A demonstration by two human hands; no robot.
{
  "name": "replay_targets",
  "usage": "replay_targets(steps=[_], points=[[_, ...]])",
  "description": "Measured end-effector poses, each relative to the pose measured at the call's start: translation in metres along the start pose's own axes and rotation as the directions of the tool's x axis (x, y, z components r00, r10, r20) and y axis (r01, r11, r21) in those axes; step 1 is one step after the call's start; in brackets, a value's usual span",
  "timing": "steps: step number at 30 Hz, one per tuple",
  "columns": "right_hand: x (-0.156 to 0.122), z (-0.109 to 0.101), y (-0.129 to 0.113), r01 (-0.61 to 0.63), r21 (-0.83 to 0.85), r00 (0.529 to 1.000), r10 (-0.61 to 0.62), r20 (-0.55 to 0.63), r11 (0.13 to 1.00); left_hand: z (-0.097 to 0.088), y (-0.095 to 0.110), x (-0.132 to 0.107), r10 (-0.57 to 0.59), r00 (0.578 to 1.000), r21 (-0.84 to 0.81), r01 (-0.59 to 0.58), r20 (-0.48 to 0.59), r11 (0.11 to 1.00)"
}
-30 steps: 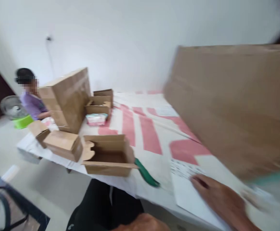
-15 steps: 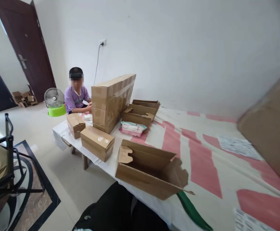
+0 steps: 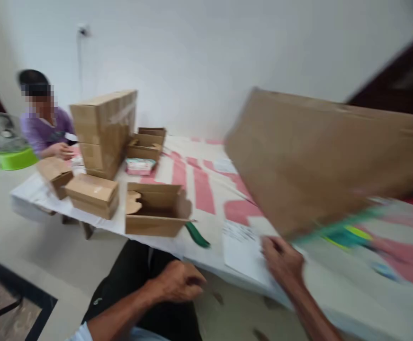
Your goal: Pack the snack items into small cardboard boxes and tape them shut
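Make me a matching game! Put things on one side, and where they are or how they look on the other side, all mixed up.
1 open carton
2 green strip
3 right hand
4 wipes packet

A resting on the white sheet
B beside the tall taped box
C brown, flaps open
D lying just right of the open carton

Pairs: 1-C, 2-D, 3-A, 4-B
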State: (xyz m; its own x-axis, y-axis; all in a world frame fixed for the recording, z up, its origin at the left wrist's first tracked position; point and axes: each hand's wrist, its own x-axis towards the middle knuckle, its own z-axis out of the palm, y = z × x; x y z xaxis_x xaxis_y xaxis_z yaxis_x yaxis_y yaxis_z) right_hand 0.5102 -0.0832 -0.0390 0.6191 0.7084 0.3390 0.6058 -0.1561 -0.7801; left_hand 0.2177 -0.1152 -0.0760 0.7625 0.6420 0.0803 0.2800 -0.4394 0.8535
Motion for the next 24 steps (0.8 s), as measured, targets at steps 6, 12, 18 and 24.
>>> replay_targets(steps=[6, 12, 18, 24], points=[[-0.040, -0.030, -0.022, -0.252, 0.644, 0.967, 0.167, 0.191, 0.722, -0.032, 0.011, 0.037, -0.038, 0.997, -0.196, 0.023, -0.071, 0.980], [-0.064, -0.030, -0.058, -0.353, 0.752, 0.914, 0.034, 0.403, 0.556, -0.034, 0.028, 0.065, -0.063, 0.992, -0.365, 0.019, -0.110, 0.931], [-0.077, -0.037, -0.072, -0.386, 0.757, 0.886, -0.017, 0.464, 0.526, -0.027, 0.042, 0.084, -0.058, 0.996, -0.583, 0.007, -0.069, 0.812], [-0.083, -0.037, -0.074, -0.432, 0.790, 0.868, -0.038, 0.496, 0.435, -0.020, 0.054, 0.087, 0.026, 0.997, -0.658, -0.068, -0.074, 0.750]])
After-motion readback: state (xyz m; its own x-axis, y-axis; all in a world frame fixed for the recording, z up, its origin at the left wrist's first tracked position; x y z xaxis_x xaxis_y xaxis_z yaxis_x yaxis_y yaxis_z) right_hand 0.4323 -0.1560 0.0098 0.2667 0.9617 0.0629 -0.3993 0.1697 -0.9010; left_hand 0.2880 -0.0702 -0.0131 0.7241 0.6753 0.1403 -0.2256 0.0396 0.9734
